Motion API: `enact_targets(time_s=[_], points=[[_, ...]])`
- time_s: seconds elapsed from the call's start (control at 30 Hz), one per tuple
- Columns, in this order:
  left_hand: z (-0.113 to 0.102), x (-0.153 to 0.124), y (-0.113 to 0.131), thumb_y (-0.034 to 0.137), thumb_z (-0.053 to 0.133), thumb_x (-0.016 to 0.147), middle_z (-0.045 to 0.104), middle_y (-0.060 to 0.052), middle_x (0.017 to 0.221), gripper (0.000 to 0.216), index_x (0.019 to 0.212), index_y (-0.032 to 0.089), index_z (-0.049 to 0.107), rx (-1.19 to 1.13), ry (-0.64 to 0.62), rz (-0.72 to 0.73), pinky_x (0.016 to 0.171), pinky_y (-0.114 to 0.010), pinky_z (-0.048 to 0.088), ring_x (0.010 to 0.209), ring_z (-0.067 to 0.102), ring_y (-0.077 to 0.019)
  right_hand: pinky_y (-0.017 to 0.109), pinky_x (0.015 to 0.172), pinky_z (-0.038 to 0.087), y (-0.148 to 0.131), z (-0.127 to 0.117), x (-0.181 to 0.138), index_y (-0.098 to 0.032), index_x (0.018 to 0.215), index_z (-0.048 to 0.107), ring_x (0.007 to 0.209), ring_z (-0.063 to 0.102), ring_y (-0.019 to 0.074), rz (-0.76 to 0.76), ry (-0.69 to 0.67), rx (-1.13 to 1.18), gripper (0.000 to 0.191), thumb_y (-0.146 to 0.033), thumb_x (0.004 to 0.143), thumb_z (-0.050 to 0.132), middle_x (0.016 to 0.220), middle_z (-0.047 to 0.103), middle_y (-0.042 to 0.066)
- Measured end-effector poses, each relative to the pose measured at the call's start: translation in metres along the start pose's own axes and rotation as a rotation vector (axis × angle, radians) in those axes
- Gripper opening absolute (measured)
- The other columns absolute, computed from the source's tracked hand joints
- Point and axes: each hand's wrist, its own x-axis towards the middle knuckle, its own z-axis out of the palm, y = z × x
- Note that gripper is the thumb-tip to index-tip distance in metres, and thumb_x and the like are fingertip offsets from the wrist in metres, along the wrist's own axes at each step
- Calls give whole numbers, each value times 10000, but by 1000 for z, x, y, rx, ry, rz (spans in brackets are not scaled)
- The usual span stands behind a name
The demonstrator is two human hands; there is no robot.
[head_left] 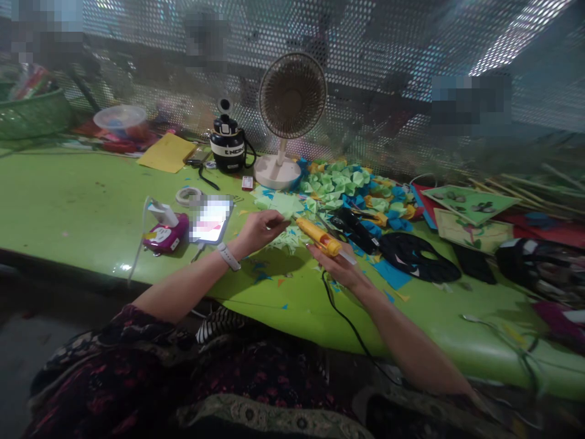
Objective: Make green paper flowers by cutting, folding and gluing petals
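One yellow glue gun in curled right hand, left hand nearly closed by green paper, hold unclear, paper heap and fan beyond, cord below

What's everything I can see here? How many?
table: one, green, underneath
fan: one, pale, back
bottle: one, black and white, back
sheet: one, yellow, back left
tub: one, clear, back left
basket: one, green, far left
phone: one, whitish screen, left
tape: one, whitish, left
socket box: one, purple, left
paper pieces: many, green, blue, orange, middle
glue gun: one, yellow, middle
mask-like thing: one, black, right
cards: two, green and cream, right
left hand: one, bare, by paper pieces
right hand: one, bare, holding glue gun
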Motion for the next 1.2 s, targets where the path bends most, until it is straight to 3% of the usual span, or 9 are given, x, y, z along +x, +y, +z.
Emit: enact_targets(time_s=[1.2], points=[[0, 0, -1, 416, 609, 889, 517, 3, 610, 331, 642, 197, 574, -15, -9, 28, 571, -280, 345, 565, 410, -121, 297, 483, 338, 1, 1, -1, -243, 657, 480, 507, 433, 144, -9, 24, -83, 422, -606, 837, 600, 557, 481, -5]])
